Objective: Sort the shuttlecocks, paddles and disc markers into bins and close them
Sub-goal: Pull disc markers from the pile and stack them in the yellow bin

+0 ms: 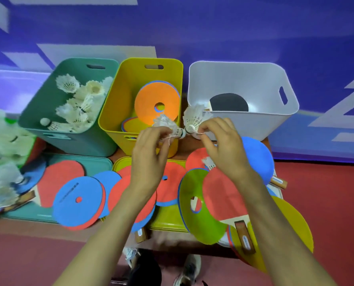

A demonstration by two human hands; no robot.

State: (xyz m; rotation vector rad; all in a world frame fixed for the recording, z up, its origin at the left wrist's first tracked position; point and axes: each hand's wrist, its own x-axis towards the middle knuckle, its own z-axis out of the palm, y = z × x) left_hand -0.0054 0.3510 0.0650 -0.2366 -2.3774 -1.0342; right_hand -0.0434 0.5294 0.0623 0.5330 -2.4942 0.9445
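My left hand (151, 153) grips one white shuttlecock (165, 122) and my right hand (221, 145) grips a second shuttlecock (194, 117); their cork ends touch above the table's middle, with a thin thread between them. Behind stand three open bins: a green bin (48, 104) holding several shuttlecocks, a yellow bin (172, 75) with orange and blue disc markers, and a white bin (244, 120) with a black-faced paddle (228, 102). Disc markers (77, 203) and red paddles (221, 195) lie scattered on the table below my hands.
A teal lid (101, 162) and a yellow-green lid (168, 221) lie flat under the scattered discs. A heap of shuttlecocks (0, 153) sits at the left edge. A blue paddle (258, 157) rests at the right. My shoes (189, 269) stand on the red floor below.
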